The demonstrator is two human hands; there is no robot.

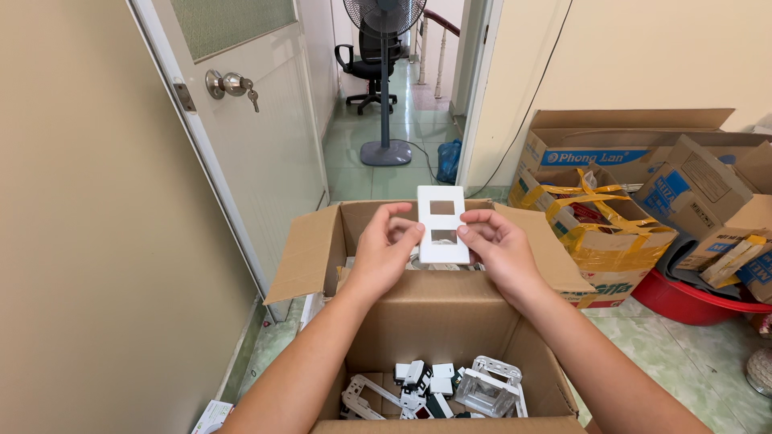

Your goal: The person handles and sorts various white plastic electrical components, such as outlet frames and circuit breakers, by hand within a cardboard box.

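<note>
The person stands over an open cardboard box [434, 321] and holds a white wall faceplate [443, 224] up above it, roughly level with the box's far flaps. The plate is a tall rectangle with two square cut-outs stacked one over the other, and its long axis runs from twelve to six o'clock, tipped only a touch off vertical. The left hand [384, 245] pinches the plate's left edge, so the plate lies at about three o'clock from those fingers; the right hand [497, 245] grips the right edge near the lower cut-out, so the plate lies at about nine o'clock from that hand. Both hands are closed on the plate, fingertips curled round its edges and thumbs towards the wearer, and neither looks nearer than the other: they meet it from opposite sides at almost the same height. Whether the fingers press on the back of the plate I cannot tell. Straight down at six o'clock, on the floor of the box, lies a heap of white switch frames and small modules [438, 390], well apart from the hands. At three o'clock stand more cartons [611, 233] bound with yellow tape and a red basin [691, 301]; at eleven o'clock a white door [249, 120] stands open, and a pedestal fan [384, 80] stands in the hall at twelve.
</note>
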